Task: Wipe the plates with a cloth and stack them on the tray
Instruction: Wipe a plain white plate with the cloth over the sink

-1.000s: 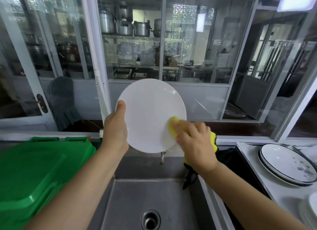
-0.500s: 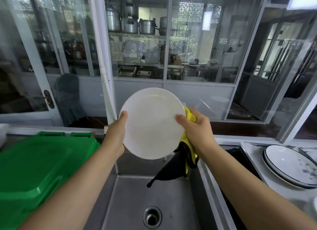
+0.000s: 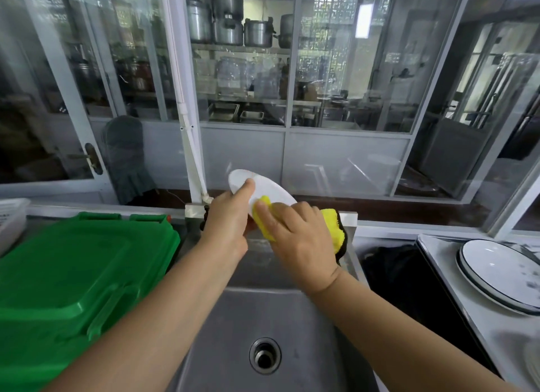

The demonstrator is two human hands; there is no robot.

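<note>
A plain white plate (image 3: 271, 190) is tilted nearly flat above the back of the steel sink (image 3: 263, 318). My left hand (image 3: 226, 216) grips its near left rim, thumb on the upper face. My right hand (image 3: 298, 237) presses a yellow cloth with a black edge (image 3: 330, 225) onto the plate's near face; the cloth bunches under my fingers and sticks out to the right. Black-rimmed white plates (image 3: 502, 275) are stacked on a surface at the right.
A green plastic crate lid (image 3: 67, 280) fills the counter left of the sink. A white basket edge (image 3: 11, 216) shows at far left. Glass partitions (image 3: 242, 85) stand behind the sink. A dark gap (image 3: 403, 277) lies between sink and right counter.
The plate has tipped from facing me upright to nearly flat and moved lower. My right hand came from the plate's right rim onto its face with the cloth.
</note>
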